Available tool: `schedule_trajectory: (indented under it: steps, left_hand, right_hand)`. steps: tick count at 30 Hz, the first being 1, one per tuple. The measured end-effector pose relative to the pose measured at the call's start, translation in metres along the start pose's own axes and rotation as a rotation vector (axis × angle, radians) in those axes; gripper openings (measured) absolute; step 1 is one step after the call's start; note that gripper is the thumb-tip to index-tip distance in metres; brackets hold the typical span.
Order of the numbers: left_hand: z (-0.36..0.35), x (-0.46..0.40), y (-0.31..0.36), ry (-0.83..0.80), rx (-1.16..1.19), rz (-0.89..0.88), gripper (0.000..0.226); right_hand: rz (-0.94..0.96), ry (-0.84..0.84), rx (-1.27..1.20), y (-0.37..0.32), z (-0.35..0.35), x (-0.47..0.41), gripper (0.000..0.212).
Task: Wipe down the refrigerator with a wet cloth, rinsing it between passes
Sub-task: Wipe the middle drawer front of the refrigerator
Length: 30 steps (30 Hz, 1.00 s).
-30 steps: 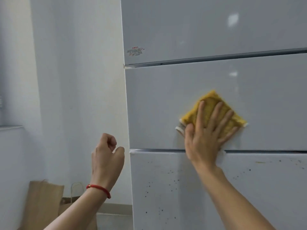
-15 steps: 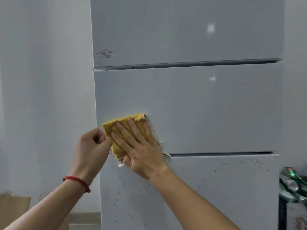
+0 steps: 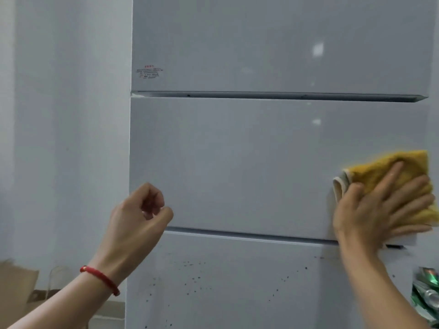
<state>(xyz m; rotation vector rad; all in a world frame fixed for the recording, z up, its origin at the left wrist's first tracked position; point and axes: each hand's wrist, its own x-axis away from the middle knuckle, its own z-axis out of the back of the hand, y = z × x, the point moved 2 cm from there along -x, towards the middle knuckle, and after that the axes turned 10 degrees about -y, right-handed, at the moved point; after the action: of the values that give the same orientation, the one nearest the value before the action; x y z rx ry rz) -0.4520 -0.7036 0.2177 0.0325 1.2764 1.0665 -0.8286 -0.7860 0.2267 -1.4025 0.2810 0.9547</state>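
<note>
Head view of a grey refrigerator (image 3: 261, 162) with 3 stacked door panels. At 3 o'clock, the right hand (image 3: 380, 207) presses a yellow cloth (image 3: 392, 172) flat against the right end of the middle panel, fingers straight and spread over the fabric. At 7 o'clock, the left hand (image 3: 137, 217) hovers by the refrigerator's left edge, fingers curled into a loose fist and grasping nothing; a red bracelet (image 3: 99, 279) circles its wrist. Dark specks (image 3: 197, 276) dot the lower panel. A small red-print label (image 3: 149, 71) sits at 11 o'clock on the upper panel.

Glossy refrigerator (image 3: 237, 162); nubby cloth (image 3: 384, 172)
</note>
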Motion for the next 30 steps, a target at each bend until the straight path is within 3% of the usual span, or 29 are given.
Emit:
schedule_trajectory:
  steps: [3,9,12,14,17,20,23,27,30]
  left_hand:
    - [-0.002,-0.004,0.021,0.016,-0.11,-0.142,0.021]
    - [-0.027,-0.03,0.062,0.093,-0.304,-0.339,0.031]
    - [-0.041,-0.041,0.081,0.107,-0.393,-0.414,0.031]
    - [-0.05,-0.046,0.092,0.079,-0.433,-0.442,0.04]
    - [-0.064,-0.051,0.103,0.014,-0.489,-0.482,0.05]
    - [-0.074,-0.055,0.11,-0.036,-0.525,-0.492,0.052]
    - [-0.073,-0.056,0.109,-0.048,-0.51,-0.483,0.052]
    - [-0.051,-0.021,0.082,0.047,-0.389,-0.434,0.045]
    - [-0.037,0.016,0.051,0.065,-0.343,-0.354,0.038]
  right_hand:
    - [0.038,-0.012,-0.044,-0.045,-0.005,0.005,0.079]
    - [0.774,-0.124,0.2,-0.18,-0.05,0.07,0.078]
    - [1.12,-0.18,0.341,-0.194,-0.061,0.075,0.069]
    - [1.216,-0.179,0.345,-0.18,-0.052,0.052,0.064]
    - [1.103,-0.082,0.288,-0.134,-0.022,0.001,0.061]
    - [0.783,0.009,0.2,-0.068,0.007,-0.058,0.062]
    - [0.527,-0.02,0.096,-0.012,0.029,-0.088,0.065]
    - [0.323,-0.002,-0.08,0.02,0.02,-0.039,0.061]
    - [0.364,-0.004,-0.093,-0.008,-0.008,0.028,0.059]
